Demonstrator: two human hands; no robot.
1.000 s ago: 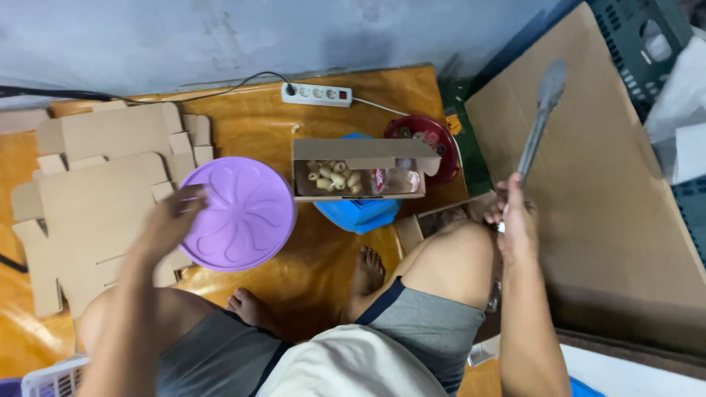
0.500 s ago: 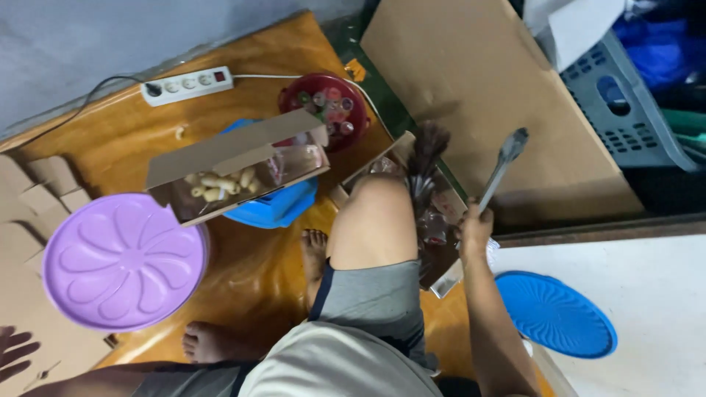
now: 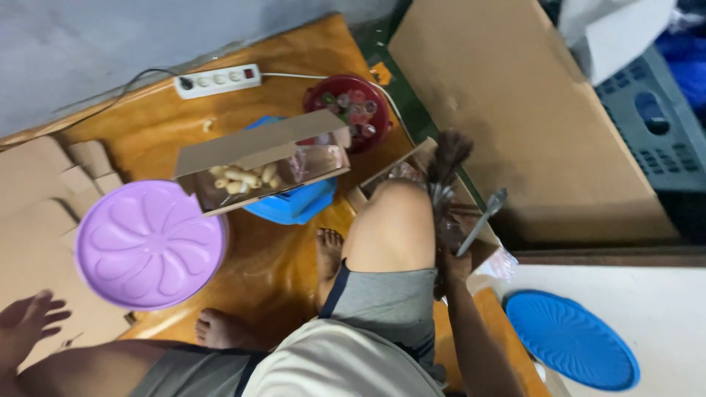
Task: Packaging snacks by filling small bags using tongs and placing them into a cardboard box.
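**Floor work area: tongs in right hand, purple lid at left**

- Right hand (image 3: 454,259): centre right of the frame, just behind the raised knee; fingers pressed together around the lower end of the metal tongs (image 3: 482,221). The tongs slant up and to the right, tip over a small open carton (image 3: 448,192) of clear-wrapped items.
- Left hand (image 3: 26,323): lower left corner, fingers spread, holding nothing; it hovers over flat cardboard box blanks (image 3: 37,191), near but apart from the purple lid.
- Purple lid (image 3: 150,244): round, flower-patterned, lying at centre left on the blanks and the orange floor.
- Open cardboard box (image 3: 261,162): upper centre, holding pale finger-shaped snacks, resting on a blue container (image 3: 294,204).
- Red bowl (image 3: 351,109): just right of the box, filled with small cups.
- Power strip (image 3: 218,80): white, upper centre, by the wall.
- Large cardboard sheet (image 3: 529,110): upper right.
- Blue lid (image 3: 572,340): round, lower right, on a white surface.
- Grey crate (image 3: 658,125): far right edge.
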